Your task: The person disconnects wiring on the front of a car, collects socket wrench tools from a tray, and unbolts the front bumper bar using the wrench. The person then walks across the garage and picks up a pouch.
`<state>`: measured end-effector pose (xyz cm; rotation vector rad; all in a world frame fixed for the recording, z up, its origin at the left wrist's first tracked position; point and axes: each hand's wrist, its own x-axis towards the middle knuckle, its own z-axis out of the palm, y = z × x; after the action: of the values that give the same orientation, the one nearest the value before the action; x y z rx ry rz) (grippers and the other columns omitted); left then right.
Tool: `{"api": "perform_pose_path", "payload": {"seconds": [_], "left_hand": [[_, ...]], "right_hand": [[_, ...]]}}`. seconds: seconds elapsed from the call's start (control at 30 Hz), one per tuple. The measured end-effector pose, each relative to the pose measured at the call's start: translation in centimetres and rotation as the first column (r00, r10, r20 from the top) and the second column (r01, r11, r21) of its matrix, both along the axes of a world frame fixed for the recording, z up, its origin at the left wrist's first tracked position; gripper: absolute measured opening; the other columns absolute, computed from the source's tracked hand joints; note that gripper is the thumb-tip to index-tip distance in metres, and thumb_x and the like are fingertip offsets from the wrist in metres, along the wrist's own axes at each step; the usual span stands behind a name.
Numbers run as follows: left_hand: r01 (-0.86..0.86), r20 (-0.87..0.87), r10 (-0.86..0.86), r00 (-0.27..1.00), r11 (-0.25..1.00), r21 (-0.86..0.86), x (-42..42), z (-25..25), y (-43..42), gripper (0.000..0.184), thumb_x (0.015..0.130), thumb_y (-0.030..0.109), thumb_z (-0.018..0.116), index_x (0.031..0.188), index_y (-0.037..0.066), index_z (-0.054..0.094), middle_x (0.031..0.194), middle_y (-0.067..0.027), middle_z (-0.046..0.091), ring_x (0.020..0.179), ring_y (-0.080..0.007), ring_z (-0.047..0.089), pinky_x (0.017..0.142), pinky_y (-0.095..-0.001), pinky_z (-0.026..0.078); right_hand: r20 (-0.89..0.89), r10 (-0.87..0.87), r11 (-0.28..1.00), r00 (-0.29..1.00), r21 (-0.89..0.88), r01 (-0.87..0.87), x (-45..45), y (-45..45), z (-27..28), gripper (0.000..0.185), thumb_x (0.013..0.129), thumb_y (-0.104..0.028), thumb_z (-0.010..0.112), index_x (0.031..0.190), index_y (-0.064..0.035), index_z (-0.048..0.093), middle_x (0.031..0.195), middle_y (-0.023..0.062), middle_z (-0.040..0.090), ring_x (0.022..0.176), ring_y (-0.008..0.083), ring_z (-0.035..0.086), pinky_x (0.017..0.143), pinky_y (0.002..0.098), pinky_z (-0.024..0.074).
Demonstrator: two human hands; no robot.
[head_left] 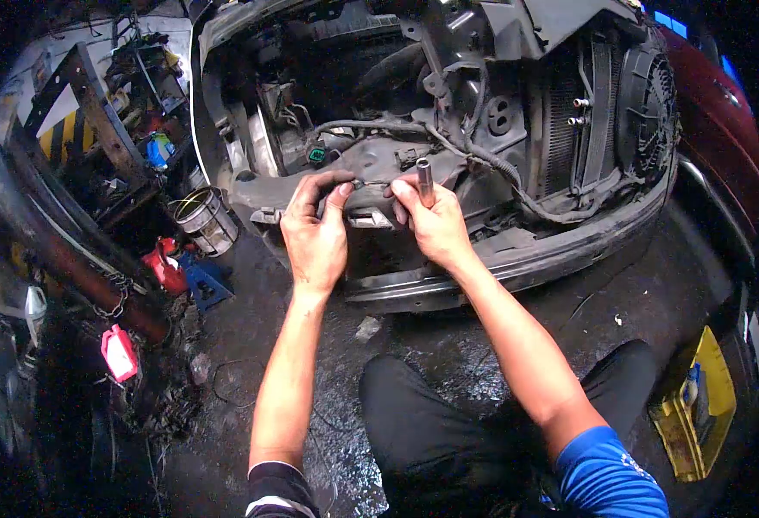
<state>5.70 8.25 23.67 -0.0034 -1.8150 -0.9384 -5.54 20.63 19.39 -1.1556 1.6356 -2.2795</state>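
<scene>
In front of the opened car front (pixel 517 250), both my hands are raised close together. My left hand (pixel 314 229) is closed, its thumb and fingers pinched at one end of a small, thin metal piece (pixel 372 182) that spans the gap between the hands. Too little of that piece shows to name it. My right hand (pixel 435 224) is closed around a shiny metal tube-shaped tool (pixel 425 180), which stands upright with a hollow-looking end on top. Its thumb and fingertips are near the thin piece's other end. Behind the fingers runs a dark wiring harness (pixel 491 160).
A radiator (pixel 560 129) and fan (pixel 647 104) stand at the right of the engine bay. On the left are a metal bucket (pixel 205 220), a blue stand (pixel 207 282) and a red-and-white bottle (pixel 119 354). A yellow container (pixel 699 414) lies at lower right on the wet floor.
</scene>
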Motion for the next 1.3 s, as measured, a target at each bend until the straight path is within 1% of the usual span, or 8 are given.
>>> {"api": "perform_pose_path", "payload": {"seconds": [0.33,0.43,0.77,0.93,1.0,1.07,1.13,1.3], "left_hand": [[0.012,0.262,0.020,0.965,0.993,-0.120,0.0,0.9,-0.2,0.029,0.084,0.011,0.070,0.111,0.003,0.065,0.099,-0.0166,0.070,0.090,-0.0292,0.068,0.081,-0.0361,0.052],[-0.023,0.292,0.097,0.952,0.969,-0.247,-0.1,1.2,-0.2,0.036,0.084,0.013,0.073,0.118,0.003,0.065,0.097,-0.0127,0.071,0.090,-0.0179,0.067,0.084,-0.0313,0.052],[0.085,0.272,-0.005,0.962,0.955,-0.283,-1.3,1.0,-1.7,0.033,0.082,0.011,0.072,0.112,0.002,0.065,0.105,-0.0182,0.065,0.098,-0.0333,0.064,0.086,-0.0381,0.050],[-0.223,0.075,0.406,0.911,0.636,-0.739,-0.8,2.1,-0.8,0.026,0.077,0.010,0.074,0.101,0.004,0.065,0.110,-0.0168,0.060,0.103,-0.0353,0.059,0.084,-0.0406,0.052],[-0.242,-0.119,0.298,0.947,0.418,-0.876,-2.0,2.3,-2.2,0.033,0.077,0.009,0.072,0.106,0.004,0.058,0.108,-0.0174,0.058,0.102,-0.0353,0.057,0.088,-0.0425,0.048],[-0.127,0.009,0.366,0.931,0.347,-0.929,-2.2,3.1,-2.5,0.035,0.079,0.013,0.070,0.109,0.003,0.055,0.105,-0.0183,0.059,0.101,-0.0349,0.057,0.088,-0.0423,0.047],[0.001,0.222,0.475,0.852,0.422,-0.907,-2.4,3.9,-2.6,0.042,0.081,0.014,0.068,0.118,0.002,0.053,0.101,-0.0178,0.061,0.098,-0.0352,0.058,0.087,-0.0440,0.045],[0.167,0.380,0.197,0.904,0.654,-0.737,-2.6,4.2,-3.2,0.044,0.084,0.011,0.067,0.127,0.005,0.055,0.105,-0.0185,0.065,0.101,-0.0329,0.061,0.093,-0.0410,0.045]], "right_hand": [[0.107,0.066,0.997,0.992,-0.044,-0.062,0.8,0.6,0.7,0.022,0.096,-0.023,0.064,0.105,-0.0040,0.069,0.067,-0.0045,0.055,0.061,0.0049,0.048,0.057,0.0227,0.0393],[0.100,0.073,0.997,0.992,-0.042,-0.069,0.6,0.6,0.6,0.023,0.096,-0.024,0.063,0.106,-0.0037,0.069,0.068,-0.0042,0.056,0.062,0.0050,0.049,0.057,0.0228,0.0398],[0.076,0.056,0.998,0.996,-0.032,-0.054,0.4,0.4,0.2,0.027,0.097,-0.025,0.063,0.108,-0.0015,0.067,0.070,-0.0031,0.058,0.064,0.0056,0.051,0.061,0.0226,0.0417],[0.025,0.021,0.999,0.999,0.023,-0.022,0.3,0.3,0.0,0.028,0.097,-0.029,0.061,0.112,-0.0049,0.066,0.067,-0.0036,0.056,0.053,0.0026,0.042,0.048,0.0201,0.0309],[0.019,0.005,1.000,1.000,0.030,-0.006,0.1,0.2,-0.3,0.029,0.097,-0.029,0.062,0.112,-0.0052,0.066,0.067,-0.0041,0.056,0.053,0.0026,0.041,0.048,0.0202,0.0308],[0.025,0.031,0.999,0.999,0.022,-0.032,0.4,0.5,-0.1,0.029,0.096,-0.031,0.062,0.109,-0.0055,0.068,0.069,-0.0041,0.057,0.054,0.0019,0.042,0.049,0.0204,0.0320],[0.055,0.044,0.998,0.998,0.040,-0.046,0.8,0.8,0.5,0.024,0.096,-0.029,0.063,0.097,-0.0049,0.067,0.069,-0.0058,0.054,0.065,0.0055,0.047,0.061,0.0236,0.0380],[0.035,0.087,0.993,0.996,-0.077,-0.084,0.2,-0.1,-0.6,0.020,0.097,-0.028,0.062,0.095,-0.0079,0.064,0.068,-0.0077,0.051,0.063,0.0042,0.043,0.058,0.0233,0.0359]]}}
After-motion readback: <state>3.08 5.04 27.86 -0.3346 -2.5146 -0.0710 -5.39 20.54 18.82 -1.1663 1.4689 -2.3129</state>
